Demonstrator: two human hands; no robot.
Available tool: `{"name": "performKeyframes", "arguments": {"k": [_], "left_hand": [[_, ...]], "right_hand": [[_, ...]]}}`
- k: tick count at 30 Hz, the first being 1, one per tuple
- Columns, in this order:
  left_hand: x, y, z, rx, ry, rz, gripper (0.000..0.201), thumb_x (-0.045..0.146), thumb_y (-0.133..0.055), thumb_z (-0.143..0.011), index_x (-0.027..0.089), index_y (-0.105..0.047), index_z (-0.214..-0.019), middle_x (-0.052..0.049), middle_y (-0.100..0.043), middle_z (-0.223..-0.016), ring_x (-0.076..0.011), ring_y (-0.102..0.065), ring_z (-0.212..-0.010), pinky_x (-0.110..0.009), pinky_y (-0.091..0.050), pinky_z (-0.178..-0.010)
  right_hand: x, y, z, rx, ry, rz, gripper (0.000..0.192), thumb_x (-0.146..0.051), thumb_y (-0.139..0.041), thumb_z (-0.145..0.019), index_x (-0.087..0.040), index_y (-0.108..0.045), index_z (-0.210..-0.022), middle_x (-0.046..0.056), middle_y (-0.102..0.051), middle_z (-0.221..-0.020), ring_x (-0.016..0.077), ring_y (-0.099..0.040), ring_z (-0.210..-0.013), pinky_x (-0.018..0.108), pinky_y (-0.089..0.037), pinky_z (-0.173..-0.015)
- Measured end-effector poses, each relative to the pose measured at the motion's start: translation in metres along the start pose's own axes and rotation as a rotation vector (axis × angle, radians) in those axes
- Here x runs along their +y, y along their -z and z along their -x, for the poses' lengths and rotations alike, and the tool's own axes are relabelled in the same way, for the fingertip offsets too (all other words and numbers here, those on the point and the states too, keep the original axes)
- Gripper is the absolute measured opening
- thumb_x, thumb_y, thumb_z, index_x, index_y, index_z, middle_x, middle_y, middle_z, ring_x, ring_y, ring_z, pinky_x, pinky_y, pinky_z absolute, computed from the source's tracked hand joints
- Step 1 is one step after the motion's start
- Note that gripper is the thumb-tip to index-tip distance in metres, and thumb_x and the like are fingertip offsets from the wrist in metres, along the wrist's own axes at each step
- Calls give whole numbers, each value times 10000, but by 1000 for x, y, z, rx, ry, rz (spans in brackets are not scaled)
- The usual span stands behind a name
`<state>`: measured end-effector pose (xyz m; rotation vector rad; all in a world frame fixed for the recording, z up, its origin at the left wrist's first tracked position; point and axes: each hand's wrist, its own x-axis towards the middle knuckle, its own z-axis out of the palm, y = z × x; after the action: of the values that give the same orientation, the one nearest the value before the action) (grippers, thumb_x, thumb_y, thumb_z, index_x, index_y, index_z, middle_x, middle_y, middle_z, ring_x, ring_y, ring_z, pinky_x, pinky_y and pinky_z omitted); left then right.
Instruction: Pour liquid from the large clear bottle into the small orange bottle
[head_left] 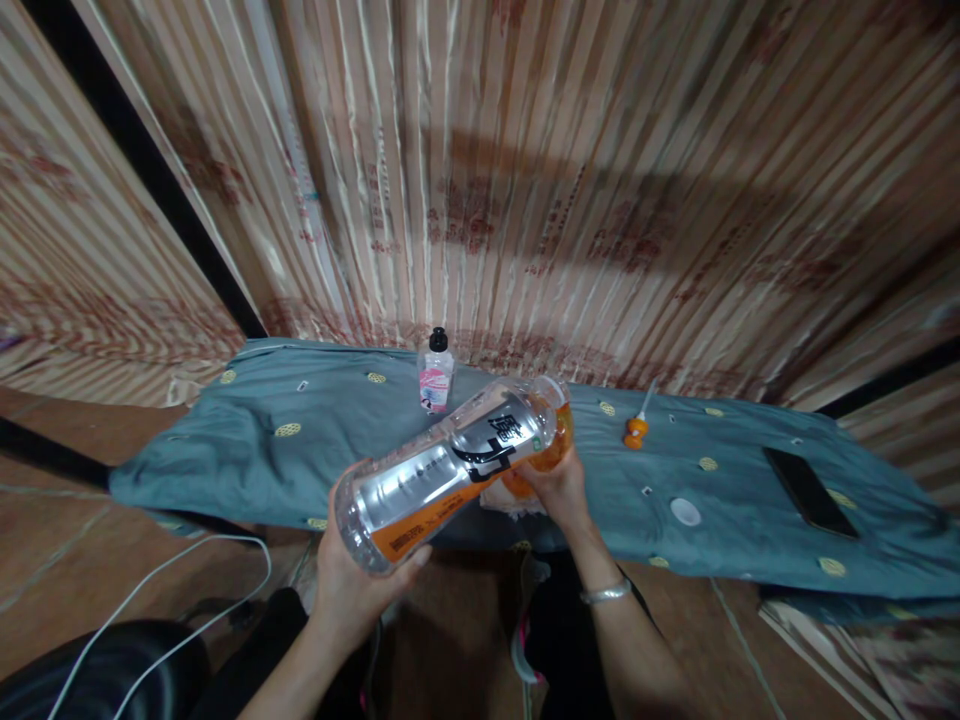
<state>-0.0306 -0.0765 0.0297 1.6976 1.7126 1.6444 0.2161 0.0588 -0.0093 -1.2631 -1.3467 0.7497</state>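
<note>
Here, both hands hold a tilted plastic bottle (450,465) above the cloth-covered desk's (300,450) near edge: left hand (356,575) fingers clamped around its base, right hand (559,490) gripping the neck. Probably light, smooth, slippery.

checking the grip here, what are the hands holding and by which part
Both hold the tilted plastic bottle: the left hand cups its base, the right hand grips its neck end.

Two bottles: one big drink bottle (450,465) and one small pump bottle (435,375). One orange-handled screwdriver (637,425), one dark phone (810,490), one white cap (685,511), one white cable (165,580), all around one blue-covered table (300,440). Two hands, left (352,580) and right (559,490).
</note>
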Motion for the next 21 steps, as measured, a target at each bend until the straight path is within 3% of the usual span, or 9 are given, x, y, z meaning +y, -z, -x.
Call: {"name": "performKeyframes", "arguments": {"k": [6, 13, 21], "left_hand": [[-2, 1, 0, -9, 3, -26, 838, 470, -797, -711, 157, -421, -1391, -201, -652, -1257, -324, -693, -1142, -497, -568, -964], [2, -2, -1, 61, 44, -3, 849, 523, -808, -655, 157, -463, -1339, -186, -675, -1209, -335, -708, -1101, -498, -581, -935], [0, -2, -1, 46, -17, -37, 845, 561, -784, -703, 159, -441, -1362, -192, -676, -1214, -328, -712, -1102, -495, -584, -934]], "right_hand": [[-1, 1, 0, -7, 11, 15, 749, -411, -858, -631, -205, -560, -1287, 106, -766, -1165, 282, -744, -1030, 398, -609, -879], [-2, 0, 0, 13, 5, 12, 759, -386, -874, -616, -203, -569, -1286, 101, -777, -1123, 292, -745, -1021, 391, -614, -860], [3, 2, -1, -2, 18, 21, 761, -427, -867, -633, -201, -563, -1293, 108, -767, -1149, 295, -737, -1048, 392, -609, -880]]}}
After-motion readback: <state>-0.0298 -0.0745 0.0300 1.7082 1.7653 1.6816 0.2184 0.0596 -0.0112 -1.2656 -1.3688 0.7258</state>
